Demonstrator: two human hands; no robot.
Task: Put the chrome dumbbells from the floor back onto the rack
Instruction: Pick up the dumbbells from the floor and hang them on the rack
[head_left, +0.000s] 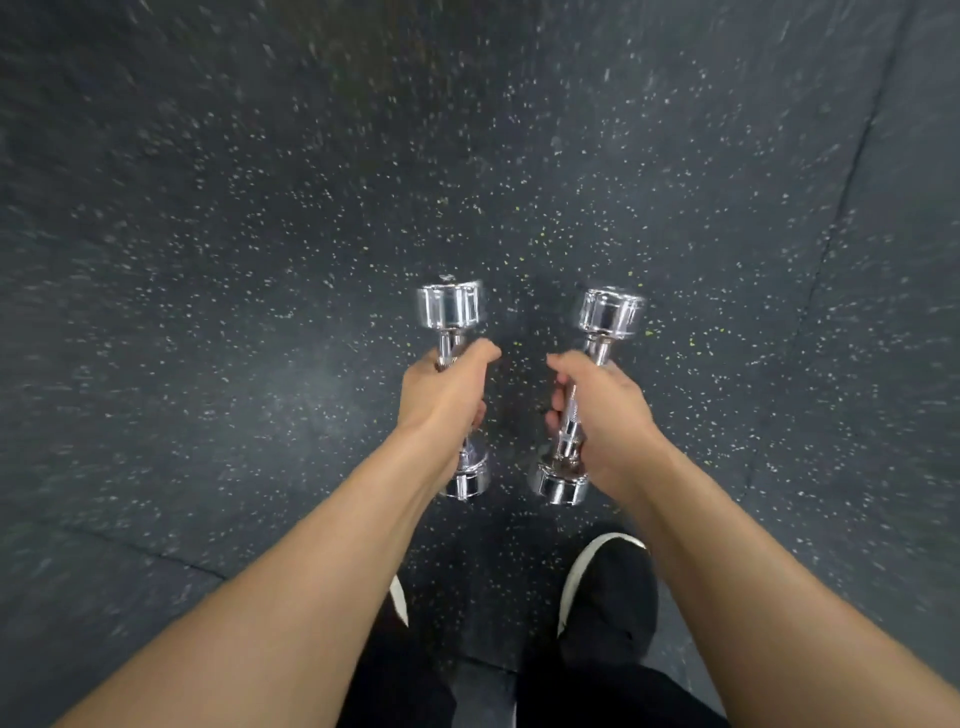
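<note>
While each hand grips a bar, two chrome dumbbells lie side by side over the floor (234, 260).
Left dumbbell (451, 307) and right dumbbell (611, 313): polished chrome, faceted heads, thin bars; any marking is too blurred to read. Floor: dark rubber matting with pale flecks and seams. Left hand (447, 389) and right hand (605, 410) each wrap curled fingers round a bar. Whether the dumbbells touch the floor cannot be told.

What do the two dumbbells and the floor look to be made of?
The left dumbbell and right dumbbell look like steel with mirror chrome plating: the heads throw bright reflections. The floor is probably matte dark rubber matting, going by its pale and greenish flecks and the seams between tiles.
</note>
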